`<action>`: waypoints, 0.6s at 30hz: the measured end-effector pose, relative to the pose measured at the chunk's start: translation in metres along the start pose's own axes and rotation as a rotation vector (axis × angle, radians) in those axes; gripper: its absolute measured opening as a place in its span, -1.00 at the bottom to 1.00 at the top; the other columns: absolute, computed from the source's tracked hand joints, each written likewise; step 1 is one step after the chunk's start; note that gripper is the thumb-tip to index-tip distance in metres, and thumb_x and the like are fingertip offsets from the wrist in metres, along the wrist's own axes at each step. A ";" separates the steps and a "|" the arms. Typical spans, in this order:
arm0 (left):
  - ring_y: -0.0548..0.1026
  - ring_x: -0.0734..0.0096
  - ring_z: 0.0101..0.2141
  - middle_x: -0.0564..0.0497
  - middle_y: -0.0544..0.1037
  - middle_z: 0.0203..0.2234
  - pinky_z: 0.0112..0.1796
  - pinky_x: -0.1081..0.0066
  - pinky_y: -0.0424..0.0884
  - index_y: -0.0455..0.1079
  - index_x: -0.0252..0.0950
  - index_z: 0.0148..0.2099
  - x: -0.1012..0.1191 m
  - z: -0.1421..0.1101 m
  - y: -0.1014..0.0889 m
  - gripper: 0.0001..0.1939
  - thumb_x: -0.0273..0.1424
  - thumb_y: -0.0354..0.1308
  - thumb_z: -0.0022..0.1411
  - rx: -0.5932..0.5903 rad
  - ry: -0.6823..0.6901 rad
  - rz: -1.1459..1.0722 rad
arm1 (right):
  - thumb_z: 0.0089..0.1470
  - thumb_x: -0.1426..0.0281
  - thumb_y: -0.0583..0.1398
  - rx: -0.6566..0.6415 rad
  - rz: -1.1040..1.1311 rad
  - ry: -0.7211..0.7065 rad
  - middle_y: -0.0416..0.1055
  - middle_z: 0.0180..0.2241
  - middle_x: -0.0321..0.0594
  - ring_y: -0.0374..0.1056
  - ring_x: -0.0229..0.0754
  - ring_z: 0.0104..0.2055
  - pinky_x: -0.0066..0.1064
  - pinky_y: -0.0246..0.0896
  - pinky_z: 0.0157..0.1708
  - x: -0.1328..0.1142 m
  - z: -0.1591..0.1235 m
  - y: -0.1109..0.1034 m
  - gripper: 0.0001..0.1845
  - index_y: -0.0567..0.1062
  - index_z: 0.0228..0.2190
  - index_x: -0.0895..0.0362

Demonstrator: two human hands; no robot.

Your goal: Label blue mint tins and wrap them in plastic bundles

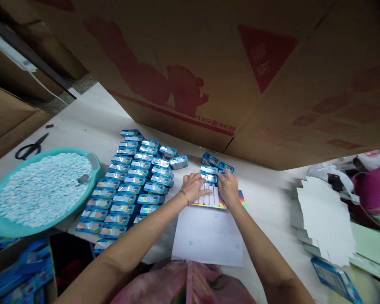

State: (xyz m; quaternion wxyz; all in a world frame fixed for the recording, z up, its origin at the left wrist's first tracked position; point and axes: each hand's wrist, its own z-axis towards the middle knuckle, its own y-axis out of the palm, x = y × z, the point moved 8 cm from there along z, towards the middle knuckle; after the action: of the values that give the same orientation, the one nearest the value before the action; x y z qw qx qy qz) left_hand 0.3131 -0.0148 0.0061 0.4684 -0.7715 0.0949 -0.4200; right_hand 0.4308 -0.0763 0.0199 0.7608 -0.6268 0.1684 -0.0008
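Tabletop (267, 207) stretches right of right hand (228, 189), beyond shiny card's (216, 201) edge.

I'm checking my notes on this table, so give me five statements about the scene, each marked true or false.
1. The teal basin holds many small pale pieces. True.
2. The scissors lie inside the basin. False: they lie on the table beside it.
3. A bracelet is on the left wrist. True.
4. The right hand is over the basin. False: it is at the small group of blue packs, near the left hand.
5. The large cardboard box with red print stands beyond both hands. True.
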 end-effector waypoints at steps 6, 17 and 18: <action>0.26 0.26 -0.16 -0.03 0.39 -0.26 -0.22 0.30 0.09 0.34 -0.24 -0.30 0.006 -0.007 0.020 -0.81 -0.26 0.11 0.05 -0.030 -0.058 0.059 | 0.09 0.29 0.04 -0.085 0.040 -0.145 0.37 -0.26 -0.17 0.23 -0.15 -0.23 -0.30 0.09 -0.25 0.012 -0.039 -0.002 -0.72 0.43 -0.19 0.03; 0.37 0.20 -0.23 -0.10 0.48 -0.32 -0.26 0.23 0.20 0.39 -0.27 -0.40 -0.007 -0.010 0.029 -0.72 -0.17 0.04 0.07 -0.013 -0.181 0.036 | 0.00 0.49 -0.04 0.056 -0.011 -0.557 0.33 -0.09 -0.06 0.17 0.02 0.00 -0.14 0.14 -0.08 0.006 -0.074 0.026 -0.51 0.29 0.00 0.09; 0.37 0.19 -0.23 -0.09 0.48 -0.33 -0.27 0.22 0.20 0.39 -0.26 -0.41 -0.009 -0.009 0.030 -0.72 -0.15 0.04 0.05 -0.010 -0.168 0.042 | -0.02 0.46 -0.04 0.068 0.032 -0.576 0.36 -0.12 -0.09 0.21 0.02 -0.03 -0.15 0.18 -0.11 0.008 -0.073 0.030 -0.50 0.31 -0.01 0.05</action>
State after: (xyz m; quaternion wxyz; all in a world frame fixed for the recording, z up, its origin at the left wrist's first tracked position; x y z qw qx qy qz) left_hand 0.3087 -0.0320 -0.0211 0.4795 -0.8043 0.0737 -0.3431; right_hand 0.4130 -0.1412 -0.0222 0.7977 -0.5726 -0.0448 0.1837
